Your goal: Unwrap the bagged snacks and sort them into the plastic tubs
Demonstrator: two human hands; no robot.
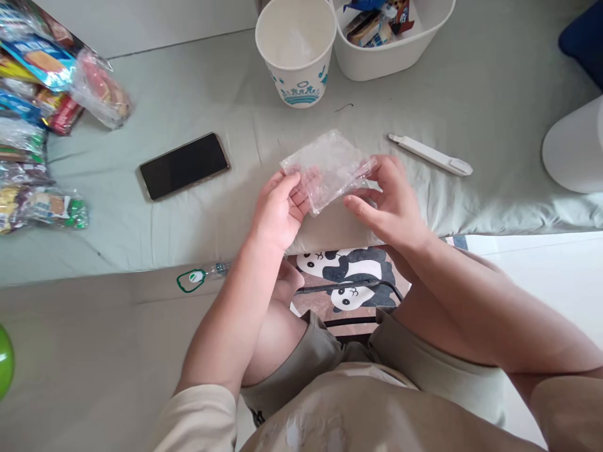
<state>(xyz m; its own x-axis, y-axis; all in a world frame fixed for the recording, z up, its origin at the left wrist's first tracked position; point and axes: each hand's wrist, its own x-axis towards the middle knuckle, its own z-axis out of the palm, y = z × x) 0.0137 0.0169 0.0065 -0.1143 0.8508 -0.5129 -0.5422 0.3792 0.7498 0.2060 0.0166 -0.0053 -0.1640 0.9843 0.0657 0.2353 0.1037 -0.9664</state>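
Observation:
A clear, crinkled plastic bag (pixel 330 164) is held up over the front part of the green cloth. At its left end my left hand (pixel 281 210) grips it, thumb on top and the other fingers showing through the film beneath. My right hand (pixel 389 198) has the bag's right edge between its fingers, with the thumb pointing left, apart from the film. Just beyond the bag stands a paper cup (pixel 304 81) with a blue-green pattern. To the right of the bag lies a white cutter-like tool (pixel 431 154).
A phone (pixel 184 166) lies left of my hands. Wrapped snacks (pixel 40 107) are heaped at the far left. A white bin (pixel 391 59) holding packets stands behind, right of the cup. A white rounded container (pixel 577 147) is at the right edge.

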